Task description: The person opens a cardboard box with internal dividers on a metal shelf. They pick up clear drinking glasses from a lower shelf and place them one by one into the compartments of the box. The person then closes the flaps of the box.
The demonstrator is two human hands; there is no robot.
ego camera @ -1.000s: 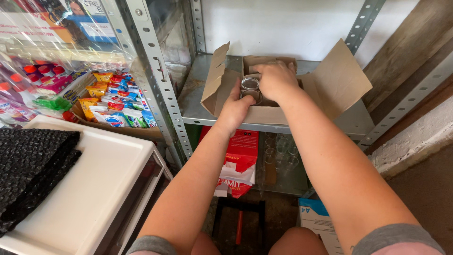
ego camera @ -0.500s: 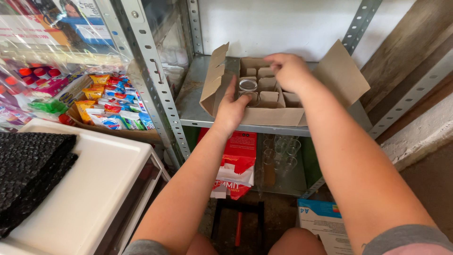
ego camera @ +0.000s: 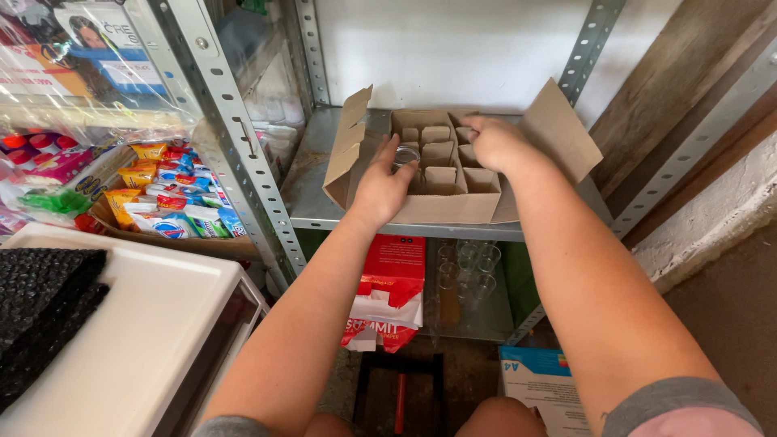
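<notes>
The box [ego camera: 453, 206] is plain brown cardboard, its dividers [ego camera: 441, 158] the same brown — unprinted. The glass [ego camera: 405, 155] in it is clear with a silvery rim. The shelf [ego camera: 312, 186] and its uprights [ego camera: 231, 137] are dull grey metal, the uprights dotted with rows of holes. The wall [ego camera: 453, 48] behind is white. Below, a packet [ego camera: 388, 291] is red and white, beside clear glasses [ego camera: 469, 263]. At left, snack packs [ego camera: 166, 202] show yellow, orange, blue and white — a mixed, busy print. The appliance [ego camera: 137, 324] is cream, with a black dimpled mat [ego camera: 40, 291] on it. Both sleeves [ego camera: 680, 405] are grey. A carton [ego camera: 530, 380] is blue and white.
</notes>
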